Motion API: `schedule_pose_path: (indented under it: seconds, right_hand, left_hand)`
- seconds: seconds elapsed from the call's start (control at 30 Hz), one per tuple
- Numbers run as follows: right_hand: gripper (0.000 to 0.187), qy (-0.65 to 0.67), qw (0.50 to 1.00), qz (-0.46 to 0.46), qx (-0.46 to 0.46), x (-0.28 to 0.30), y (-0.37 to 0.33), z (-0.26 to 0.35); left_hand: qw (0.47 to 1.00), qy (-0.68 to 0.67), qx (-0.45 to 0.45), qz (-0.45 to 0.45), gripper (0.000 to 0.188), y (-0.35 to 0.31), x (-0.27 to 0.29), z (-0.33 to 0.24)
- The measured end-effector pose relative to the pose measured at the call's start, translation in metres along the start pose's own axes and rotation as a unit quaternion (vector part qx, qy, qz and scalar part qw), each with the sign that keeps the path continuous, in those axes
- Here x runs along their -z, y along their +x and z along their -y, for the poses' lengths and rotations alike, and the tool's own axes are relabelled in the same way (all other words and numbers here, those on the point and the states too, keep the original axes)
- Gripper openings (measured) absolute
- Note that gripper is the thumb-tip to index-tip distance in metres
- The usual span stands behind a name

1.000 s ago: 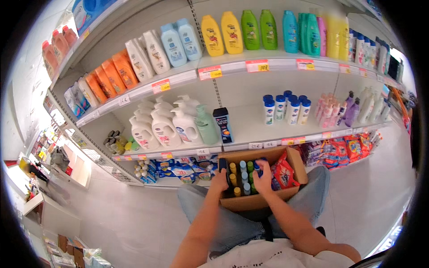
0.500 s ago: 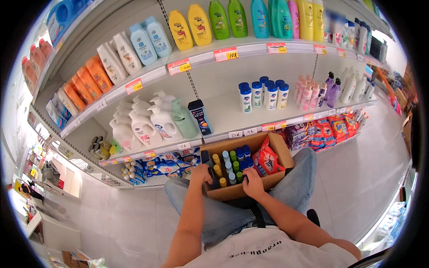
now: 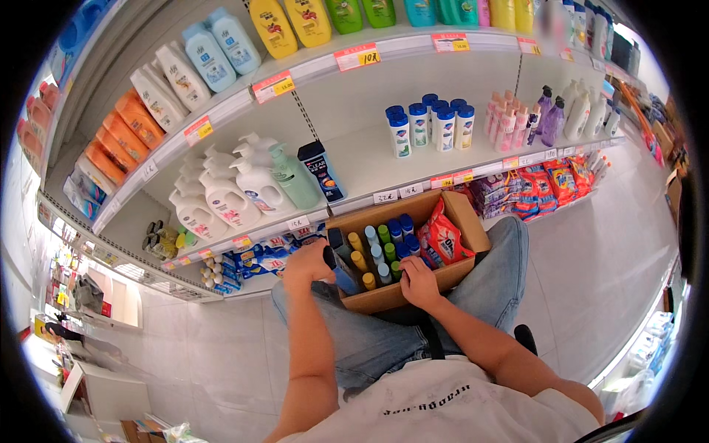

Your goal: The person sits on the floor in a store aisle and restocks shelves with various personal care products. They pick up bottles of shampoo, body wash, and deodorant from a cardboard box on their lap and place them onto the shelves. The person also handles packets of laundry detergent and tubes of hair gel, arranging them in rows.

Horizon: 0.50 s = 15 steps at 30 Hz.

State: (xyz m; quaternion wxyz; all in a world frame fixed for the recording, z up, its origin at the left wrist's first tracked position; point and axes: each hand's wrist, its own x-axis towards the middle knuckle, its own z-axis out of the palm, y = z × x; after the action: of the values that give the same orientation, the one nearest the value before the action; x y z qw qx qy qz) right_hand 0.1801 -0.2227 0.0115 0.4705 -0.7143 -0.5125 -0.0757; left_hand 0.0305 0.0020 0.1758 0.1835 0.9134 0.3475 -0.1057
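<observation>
An open cardboard box (image 3: 377, 300) sits between my knees, packed with upright bottles. My left hand (image 3: 306, 266) is closed round a dark shampoo bottle (image 3: 344, 277), tilted at the box's left end. Its black cap shows by my fingers; part of the bottle is hidden. Over the near rim curl the fingers of my right hand (image 3: 419, 283), gripping the box beside the green-capped and blue-capped bottles. Inside stand yellow bottles (image 3: 357, 260), light blue bottles (image 3: 377, 253), green bottles (image 3: 390, 252) and blue-capped bottles (image 3: 407, 224). A red detergent bag (image 3: 442, 236) fills the right end.
Beyond the box, the middle shelf carries a dark shampoo box-shaped bottle (image 3: 321, 171), white pump bottles (image 3: 221, 199), a green pump bottle (image 3: 292, 177) and blue-capped bottles (image 3: 444, 130). Shampoo bottles (image 3: 308, 22) line the upper shelf. Detergent bags (image 3: 528, 193) lie below.
My left hand has risen up and left out of the box's left end, bringing the dark bottle with it. My right hand stays at the near rim. The view has shifted slightly.
</observation>
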Motion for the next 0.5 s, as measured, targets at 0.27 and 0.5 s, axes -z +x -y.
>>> schedule_pose_path:
  seconds: [0.27,0.5]
  right_hand:
    - [0.065,0.089,0.993,0.036,-0.062,0.003,0.012,0.027]
    - [0.086,0.21,0.968,0.047,-0.127,0.026,0.027,0.067]
  left_hand:
    - [0.978,-0.125,-0.081,-0.149,0.07,-0.067,0.069,-0.032]
    - [0.934,-0.298,-0.147,-0.133,0.064,-0.061,0.042,-0.056]
